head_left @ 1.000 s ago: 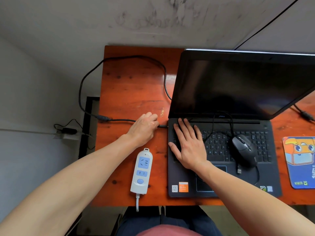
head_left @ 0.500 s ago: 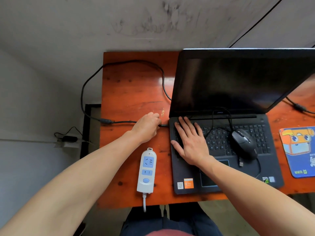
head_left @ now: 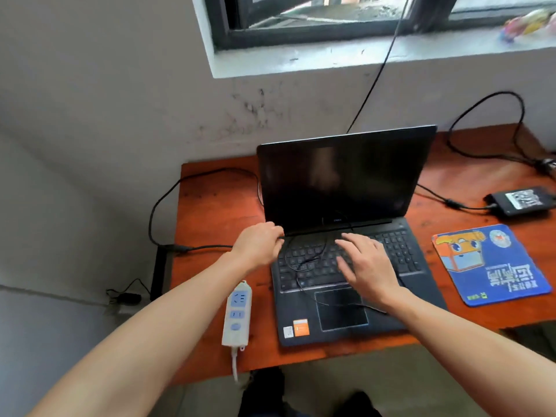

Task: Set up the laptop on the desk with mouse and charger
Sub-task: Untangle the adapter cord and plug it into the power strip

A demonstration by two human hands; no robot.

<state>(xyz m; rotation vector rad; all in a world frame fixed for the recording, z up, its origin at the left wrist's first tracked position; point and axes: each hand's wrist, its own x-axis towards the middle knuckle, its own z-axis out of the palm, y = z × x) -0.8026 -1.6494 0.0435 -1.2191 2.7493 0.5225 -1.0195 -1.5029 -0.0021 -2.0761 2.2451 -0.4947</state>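
Laptop [head_left: 340, 182], mousepad [head_left: 493, 266], power strip [head_left: 237, 314] on desk [head_left: 216, 206]

Nothing legible: mouse pad [head_left: 493, 266] characters, orange sticker [head_left: 301, 327] on laptop [head_left: 346, 182] and charger brick [head_left: 522, 201] label all blurred

Laptop [head_left: 340, 182] is sitting open on the orange-red worktop [head_left: 216, 206], screen dark, lid leaning back toward the wall. Left hand [head_left: 260, 246] is resting at the base's left rear corner, fingers [head_left: 275, 233] curling round the end of the charger cable [head_left: 210, 246], which is looping off the worktop's left edge and back behind the lid. Right hand [head_left: 368, 266] is hovering flat over the keyboard, fingers spread, slightly blurred. A thin cord [head_left: 301, 269] is trailing across the keys and touchpad. White power strip [head_left: 237, 311] is lying just left of the laptop. Blue mouse pad [head_left: 493, 263] is lying to the right, black charger brick [head_left: 522, 201] behind it.
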